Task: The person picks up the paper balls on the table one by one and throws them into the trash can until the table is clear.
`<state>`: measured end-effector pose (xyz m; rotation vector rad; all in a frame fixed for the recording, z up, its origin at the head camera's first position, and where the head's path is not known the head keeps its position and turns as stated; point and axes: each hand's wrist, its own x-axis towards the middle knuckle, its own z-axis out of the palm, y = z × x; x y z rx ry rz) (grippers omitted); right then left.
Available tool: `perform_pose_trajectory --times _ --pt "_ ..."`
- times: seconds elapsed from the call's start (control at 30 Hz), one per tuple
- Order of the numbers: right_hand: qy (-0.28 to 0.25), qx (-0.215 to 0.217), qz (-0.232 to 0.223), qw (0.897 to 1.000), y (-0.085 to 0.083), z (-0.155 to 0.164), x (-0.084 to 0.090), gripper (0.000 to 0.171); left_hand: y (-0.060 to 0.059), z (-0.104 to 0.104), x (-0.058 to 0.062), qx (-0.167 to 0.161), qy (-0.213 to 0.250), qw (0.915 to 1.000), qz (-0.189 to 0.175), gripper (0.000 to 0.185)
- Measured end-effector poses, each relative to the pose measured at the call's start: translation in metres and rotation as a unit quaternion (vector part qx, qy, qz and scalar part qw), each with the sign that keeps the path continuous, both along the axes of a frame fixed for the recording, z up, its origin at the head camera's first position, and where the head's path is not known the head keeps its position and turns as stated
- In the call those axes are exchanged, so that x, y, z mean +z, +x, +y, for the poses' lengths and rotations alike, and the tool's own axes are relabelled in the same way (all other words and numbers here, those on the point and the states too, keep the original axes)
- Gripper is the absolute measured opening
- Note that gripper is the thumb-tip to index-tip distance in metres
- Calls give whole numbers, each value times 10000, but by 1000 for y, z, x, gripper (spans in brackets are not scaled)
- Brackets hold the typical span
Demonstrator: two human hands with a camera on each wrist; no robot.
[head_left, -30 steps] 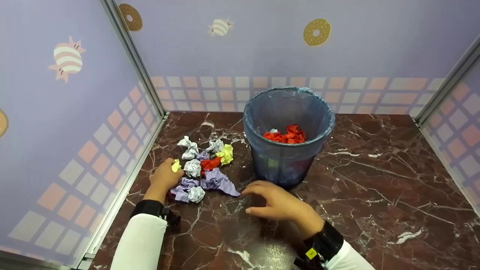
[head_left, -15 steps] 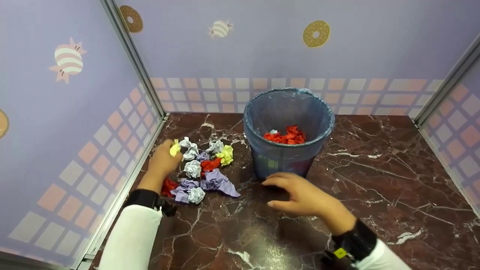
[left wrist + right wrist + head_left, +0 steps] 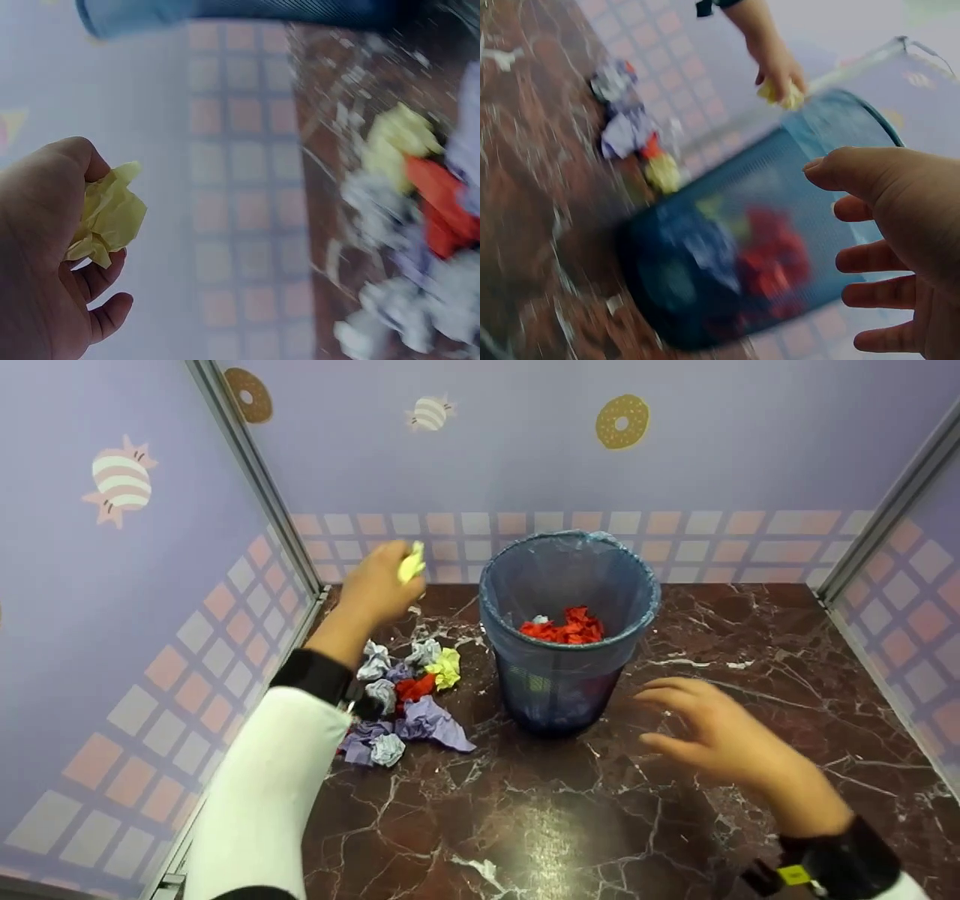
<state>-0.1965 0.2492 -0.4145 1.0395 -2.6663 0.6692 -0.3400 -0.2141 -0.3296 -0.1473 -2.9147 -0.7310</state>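
Note:
My left hand (image 3: 379, 585) is raised above the marble floor, left of the blue mesh bin (image 3: 491, 600), and grips a crumpled yellow paper ball (image 3: 411, 562) (image 3: 109, 217). The bin, lined with a blue bag, holds red crumpled paper (image 3: 566, 626). A pile of crumpled paper balls (image 3: 409, 697) in white, purple, red and yellow lies on the floor below my left forearm. My right hand (image 3: 712, 727) hovers to the right of the bin with fingers spread and relaxed, holding nothing (image 3: 885, 247).
Patterned purple walls enclose the space on the left, back and right, with metal corner posts (image 3: 255, 472). The dark marble floor (image 3: 750, 645) stretches right of the bin and in front of me.
My left hand has lifted the yellow paper ball from the pile up and toward the bin's rim. My right hand has swung from in front of the bin to its right side.

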Motion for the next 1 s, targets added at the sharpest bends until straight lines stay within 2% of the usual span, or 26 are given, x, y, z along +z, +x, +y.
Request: perform_pose_trajectory --times 0.17,0.33,0.47,0.53,0.63,0.77,1.0 --pt "-46 -669 -112 9977 3 37 2 52 -10 44 26 -315 -227 9992 112 40" --pt "-281 -1141 -143 9930 9 72 2 53 -14 92 44 -706 -493 9961 185 34" --pt "-622 -1387 -223 9881 16 94 1 53 -11 130 52 -1095 -572 9923 97 36" --pt "-780 -1463 -274 9858 19 101 0 54 -9 147 53 -1317 -781 9882 39 37" --pt "-867 -1528 -309 9840 21 106 -2 55 -8 167 50 -1601 -1334 9780 72 34" --pt "-919 -1568 -359 9827 23 106 -7 55 -6 180 45 -1767 -1858 9663 249 31" --pt "-992 -1741 -608 9778 30 102 -13 52 -5 183 40 -1762 -1942 9645 299 31"
